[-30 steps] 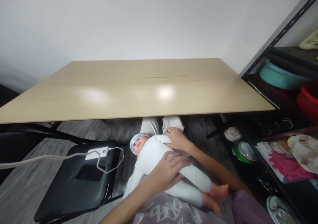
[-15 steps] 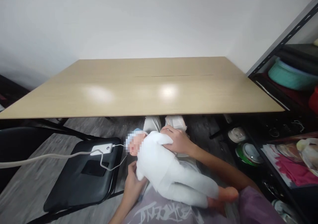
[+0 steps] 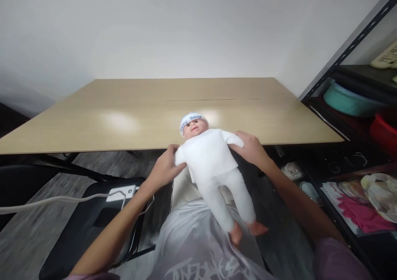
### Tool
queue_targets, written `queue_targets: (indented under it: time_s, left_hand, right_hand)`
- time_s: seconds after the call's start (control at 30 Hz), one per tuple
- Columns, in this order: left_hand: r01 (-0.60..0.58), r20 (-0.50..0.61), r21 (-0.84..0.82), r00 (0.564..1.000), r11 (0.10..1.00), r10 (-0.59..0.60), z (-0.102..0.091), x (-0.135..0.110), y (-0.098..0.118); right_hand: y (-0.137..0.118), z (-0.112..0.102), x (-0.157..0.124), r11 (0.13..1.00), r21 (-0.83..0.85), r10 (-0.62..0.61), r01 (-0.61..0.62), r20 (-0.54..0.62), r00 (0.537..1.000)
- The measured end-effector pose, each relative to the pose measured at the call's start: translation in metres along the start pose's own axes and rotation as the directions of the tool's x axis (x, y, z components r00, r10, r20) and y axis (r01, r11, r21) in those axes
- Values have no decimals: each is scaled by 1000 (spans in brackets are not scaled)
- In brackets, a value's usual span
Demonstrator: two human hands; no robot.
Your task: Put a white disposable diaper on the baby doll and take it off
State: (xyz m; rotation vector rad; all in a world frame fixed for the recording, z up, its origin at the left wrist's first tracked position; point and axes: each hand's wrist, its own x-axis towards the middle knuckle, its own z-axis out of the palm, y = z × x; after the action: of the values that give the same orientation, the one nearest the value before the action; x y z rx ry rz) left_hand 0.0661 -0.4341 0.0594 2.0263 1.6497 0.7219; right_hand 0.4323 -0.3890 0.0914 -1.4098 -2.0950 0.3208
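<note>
A baby doll in a white suit and a white cap with blue lettering hangs upright in front of me, face toward me, its head level with the near edge of the wooden table. My left hand grips its shoulder and arm on the left side. My right hand grips the other arm and shoulder. The doll's bare feet dangle above my lap, which is covered by a light printed cloth.
A black chair at my left carries a white charger with a cable trailing left. A dark metal shelf at the right holds a teal basin, a red bowl, dishes, pink cloth and bags.
The doll was lying across my lap; both hands have lifted it upright to the table's edge. My left hand shifted from its belly to its shoulder.
</note>
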Motion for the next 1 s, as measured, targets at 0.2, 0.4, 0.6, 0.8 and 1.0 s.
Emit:
queue_targets:
  time_s: [0.2,0.4,0.6,0.8,1.0]
  left_hand:
    - [-40,83,101,996,994,31,5,89,-14]
    - [-100,-32,320,993,942,116,7,147,-64]
    - [-180,-93,447,965,876,246,5,210,-108]
    - [-170,-124,412,963,895,240,3,270,-126]
    - [-119,-249,323,946,939,205,6,327,-135]
  right_hand:
    - [62,25,38,983,-147,116,-112,20,993]
    - [114,54,78,976,-203,72,-76,-28,997]
    - [151,79,145,988,-127,73,-84,-90,993]
    - [180,93,200,995,-92,24,-31,-69,997]
    - [205,96,252,989,-130,-76,65,-81,994]
